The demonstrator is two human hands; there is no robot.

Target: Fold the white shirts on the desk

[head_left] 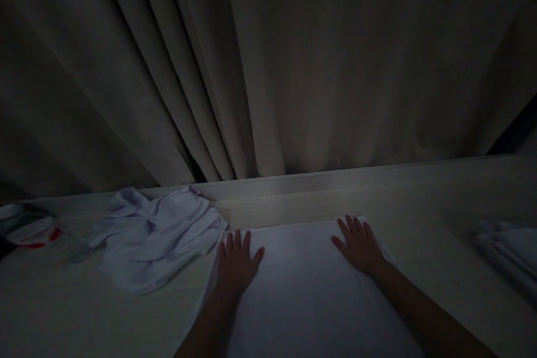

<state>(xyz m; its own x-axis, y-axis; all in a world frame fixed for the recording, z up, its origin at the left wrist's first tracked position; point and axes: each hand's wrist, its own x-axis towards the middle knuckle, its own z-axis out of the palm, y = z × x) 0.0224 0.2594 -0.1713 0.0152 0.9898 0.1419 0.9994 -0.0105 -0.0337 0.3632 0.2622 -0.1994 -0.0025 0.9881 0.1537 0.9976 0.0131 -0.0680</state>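
A white cloth (302,285) lies spread flat on the pale surface, its far edge running nearly straight across. On its far left corner rests my left hand (238,263), palm down with the fingers spread. My right hand (356,243) presses flat near the far right corner, fingers apart as well. Neither hand grips anything. The near end of the cloth runs out of view at the bottom. Left of my left hand lies a crumpled white cloth (163,235), close to the flat one's corner.
Folded white cloths (512,249) are stacked at the right edge. At the far left sits a blurred white and red item (36,233) that I cannot make out. Long grey-brown curtains (335,67) hang behind a low ledge (302,182). The light is dim.
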